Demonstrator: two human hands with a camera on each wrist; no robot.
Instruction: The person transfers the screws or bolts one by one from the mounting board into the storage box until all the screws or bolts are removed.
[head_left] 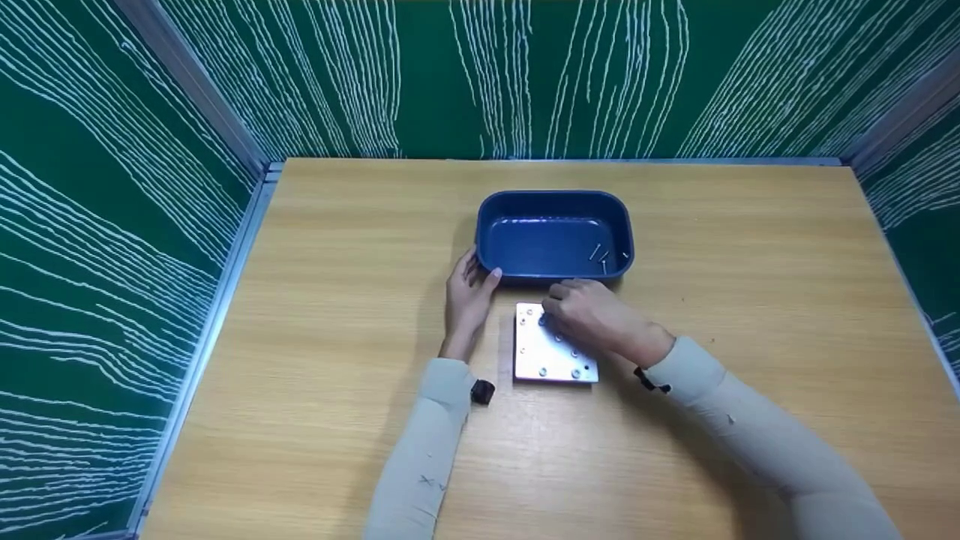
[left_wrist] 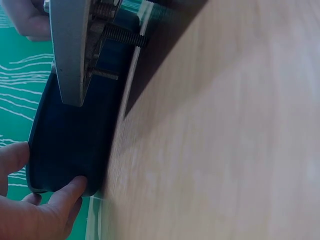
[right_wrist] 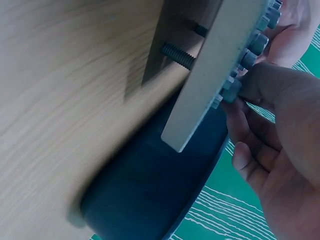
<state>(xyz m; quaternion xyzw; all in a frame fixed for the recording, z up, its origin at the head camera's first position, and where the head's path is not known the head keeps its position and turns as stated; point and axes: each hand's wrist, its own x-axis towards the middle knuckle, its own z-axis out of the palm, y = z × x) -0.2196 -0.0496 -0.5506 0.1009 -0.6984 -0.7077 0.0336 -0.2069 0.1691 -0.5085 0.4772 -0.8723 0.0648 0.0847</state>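
A metal plate (head_left: 538, 349) stands raised off the table, with several bolts through it and threaded shanks (right_wrist: 177, 56) sticking out underneath. At its far right part, my right hand (head_left: 600, 319) pinches a bolt (right_wrist: 231, 91) by its head between thumb and fingers. Behind the plate sits a dark blue plastic bin (head_left: 555, 197) with a few loose screws (head_left: 603, 256) in its right end. My left hand (head_left: 466, 304) rests against the bin's near left corner, thumb at the front wall and fairly straight fingers along the left side.
The light wooden table (head_left: 337, 315) carries the plate and bin. Green panels (head_left: 427, 82) with white wavy lines rise behind it and at both sides, framed by metal profiles (head_left: 202, 82). Dark wrist cameras (head_left: 482, 391) sit at the sleeve cuffs.
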